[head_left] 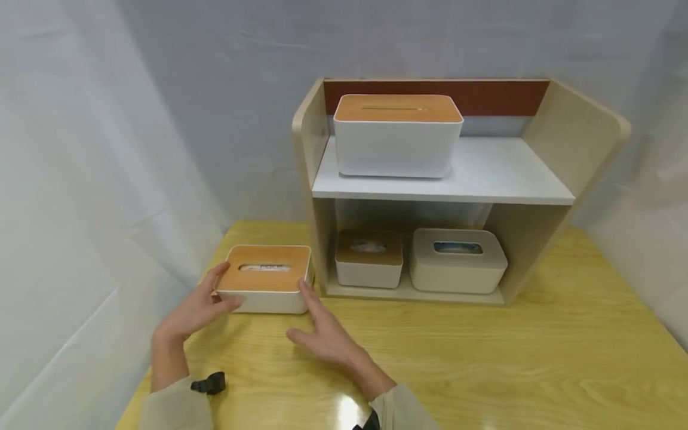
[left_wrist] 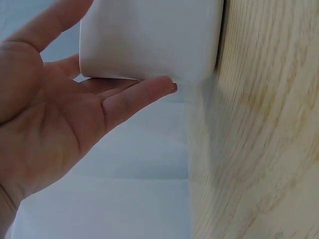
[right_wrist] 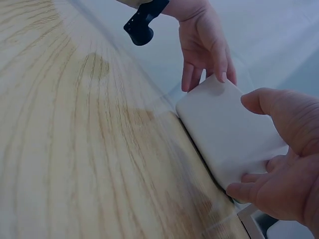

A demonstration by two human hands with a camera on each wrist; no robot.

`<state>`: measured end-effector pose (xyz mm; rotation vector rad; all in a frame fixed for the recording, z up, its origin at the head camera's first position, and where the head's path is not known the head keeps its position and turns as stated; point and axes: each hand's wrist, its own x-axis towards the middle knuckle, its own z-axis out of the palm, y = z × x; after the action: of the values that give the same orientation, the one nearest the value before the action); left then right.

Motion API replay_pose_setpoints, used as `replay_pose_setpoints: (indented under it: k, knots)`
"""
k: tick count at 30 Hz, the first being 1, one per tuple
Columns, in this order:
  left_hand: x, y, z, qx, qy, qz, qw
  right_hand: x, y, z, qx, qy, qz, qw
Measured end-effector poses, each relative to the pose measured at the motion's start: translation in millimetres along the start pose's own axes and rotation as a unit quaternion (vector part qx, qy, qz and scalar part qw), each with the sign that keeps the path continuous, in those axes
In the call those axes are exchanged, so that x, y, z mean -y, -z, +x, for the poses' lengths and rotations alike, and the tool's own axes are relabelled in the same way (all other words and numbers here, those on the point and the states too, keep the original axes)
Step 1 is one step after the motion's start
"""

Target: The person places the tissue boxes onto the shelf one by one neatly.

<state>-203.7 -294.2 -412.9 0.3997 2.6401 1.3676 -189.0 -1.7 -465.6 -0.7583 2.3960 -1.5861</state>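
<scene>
**One at Each End**

We saw a low tissue box (head_left: pixel 263 282) on the yellow table (head_left: pixel 457 358), just left of the shelf (head_left: pixel 505 173). Its long way ran left to right. The left hand (head_left: pixel 193 313) was at its left end. Those fingers were spread and mostly straight, touching that end, with the thumb by the near side. The right hand (head_left: pixel 328 340) was at the right end. Its fingers were loose and not curled; the tips seemed to touch by the near corner, but the thumb stood apart. The box lay right of one hand and left of the other. We could not call either one nearer.
</scene>
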Motion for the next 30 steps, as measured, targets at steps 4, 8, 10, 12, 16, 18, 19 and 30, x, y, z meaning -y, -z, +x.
replay_pose_setpoints:
  k: [4,8,10,12,16,18,19,30]
  knots:
    - [-0.3,1.3,-2.5,0.001,0.001,0.005,1.0,0,0,-0.6,0.002,-0.001,0.021,0.9998]
    - [-4.1,4.4,-7.9,0.002,0.005,0.013,0.9999,1,1,-0.7,0.005,-0.004,0.024,0.9997]
    - [-8.6,6.5,-9.8,0.0,0.004,0.021,0.9998,3,2,-0.6,-0.001,-0.008,0.024,0.9997]
    - [-14.3,8.5,-11.0,-0.003,0.002,0.028,0.9996,4,3,-0.5,-0.01,-0.01,0.027,0.9995]
    - [-26.3,11.7,-12.8,-0.012,0.003,0.052,0.9986,6,7,-0.7,-0.026,0.003,0.038,0.9989]
    - [-31.1,12.5,-13.7,-0.015,0.004,0.061,0.998,7,9,-0.9,-0.034,0.012,0.042,0.9985]
    - [-33.1,12.7,-14.1,-0.017,0.005,0.065,0.9977,8,9,-0.9,-0.039,0.016,0.047,0.998]
    - [-50.3,16.6,-23.6,-0.066,0.009,0.089,0.9938,21,10,-1.7,-0.1,0.065,0.043,0.9919]
